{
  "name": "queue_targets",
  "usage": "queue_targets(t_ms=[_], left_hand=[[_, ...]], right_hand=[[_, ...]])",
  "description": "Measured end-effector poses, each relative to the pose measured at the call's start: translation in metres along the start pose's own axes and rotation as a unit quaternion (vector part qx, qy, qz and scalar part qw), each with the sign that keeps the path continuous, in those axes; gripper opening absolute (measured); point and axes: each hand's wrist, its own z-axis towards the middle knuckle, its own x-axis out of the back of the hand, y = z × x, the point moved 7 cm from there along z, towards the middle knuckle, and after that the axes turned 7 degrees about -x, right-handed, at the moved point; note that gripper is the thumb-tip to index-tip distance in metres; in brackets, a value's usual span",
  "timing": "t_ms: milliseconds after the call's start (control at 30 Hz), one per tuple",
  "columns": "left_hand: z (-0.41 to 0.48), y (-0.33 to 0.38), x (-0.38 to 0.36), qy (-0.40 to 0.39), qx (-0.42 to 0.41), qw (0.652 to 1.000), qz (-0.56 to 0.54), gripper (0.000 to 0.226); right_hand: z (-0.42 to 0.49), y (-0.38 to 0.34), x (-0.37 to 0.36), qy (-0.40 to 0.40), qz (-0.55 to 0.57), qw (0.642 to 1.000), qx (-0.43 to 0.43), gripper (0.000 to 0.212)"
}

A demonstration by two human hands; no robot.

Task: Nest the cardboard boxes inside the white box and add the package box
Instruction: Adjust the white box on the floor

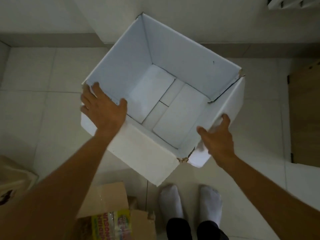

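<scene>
A large white box (181, 52) stands open on the tiled floor in front of me, with nothing inside and its flaps folded outward. My left hand (103, 108) lies over the box's near-left rim, thumb inside and fingers on the outer flap. At the near-right side, my right hand (218, 137) grips the folded-out flap. A brown cardboard box (107, 200) with a colourful printed label sits at the bottom of the view, left of my feet.
My feet in white socks (190, 201) stand just behind the white box. A brown wooden panel or door (304, 110) runs along the right edge. A beige bag-like object (12, 179) lies at the lower left. Walls and a corner close the far side.
</scene>
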Motion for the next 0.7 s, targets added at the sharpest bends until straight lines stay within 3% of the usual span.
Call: queue_targets(t_ms=[133, 200, 300, 433, 533, 700], left_hand=[[0.08, -0.015, -0.026, -0.098, -0.033, 0.995, 0.013, 0.087], [0.098, -0.024, -0.04, -0.151, -0.028, 0.988, 0.011, 0.067], [0.098, -0.03, -0.041, -0.125, -0.048, 0.99, 0.047, 0.035], [0.078, -0.038, -0.044, -0.129, -0.083, 0.986, 0.072, 0.035], [0.065, -0.038, -0.046, -0.154, -0.097, 0.982, 0.045, 0.036], [0.049, -0.029, -0.046, -0.166, -0.058, 0.984, -0.006, 0.037]], right_hand=[[0.004, 0.009, -0.016, 0.008, -0.011, 1.0, -0.017, 0.073], [0.012, 0.006, -0.022, 0.005, 0.015, 1.0, -0.022, 0.066], [0.027, -0.004, -0.014, 0.035, 0.003, 0.999, -0.005, 0.058], [0.05, -0.025, 0.014, 0.087, -0.077, 0.991, 0.063, 0.047], [0.073, -0.042, 0.033, 0.095, -0.127, 0.983, 0.088, 0.052], [0.086, -0.057, 0.054, 0.081, -0.141, 0.98, 0.111, 0.056]])
